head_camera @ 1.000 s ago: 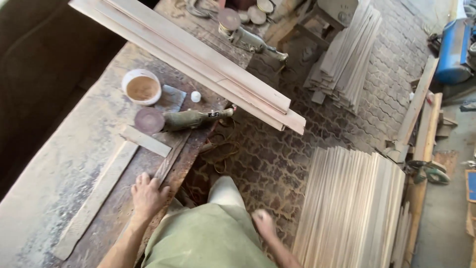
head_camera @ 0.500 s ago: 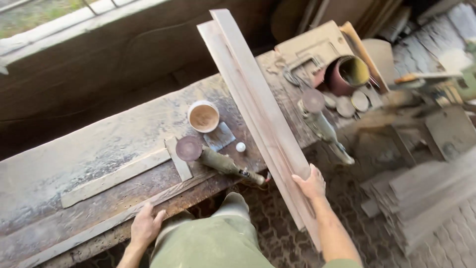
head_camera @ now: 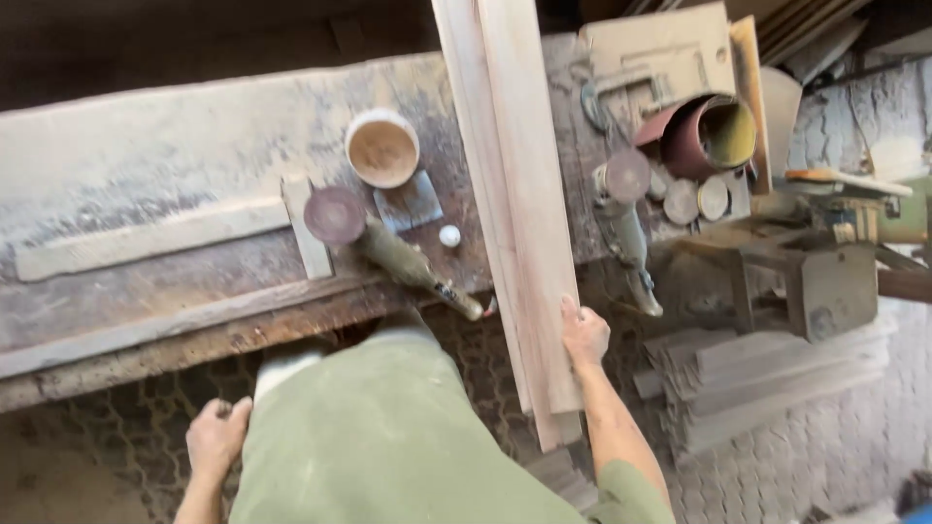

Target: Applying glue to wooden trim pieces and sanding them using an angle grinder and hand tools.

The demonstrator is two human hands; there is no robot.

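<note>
While the right hand (head_camera: pixel 584 335) grips stacked wooden boards (head_camera: pixel 519 194) laid across the dusty workbench (head_camera: pixel 146 155), a sander (head_camera: pixel 388 243) and cup (head_camera: pixel 382 147) sit beside them; the left hand (head_camera: pixel 216 437) hangs loosely curled, empty.

Bare hands, left hand (head_camera: pixel 216 437) and right hand (head_camera: pixel 585 335), bare forearms. Olive-green short-sleeved top, sleeve edge visible at right arm; dusty, plain fabric, no markings.

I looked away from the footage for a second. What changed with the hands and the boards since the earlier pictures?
The right hand, free a second ago, took hold of the long pale wooden boards and swung them from slanting to lie straight across the dusty wooden workbench. The left hand came off the bench edge and hangs by the leg. The green disc sander and white bowl of brown powder stayed put.
</note>
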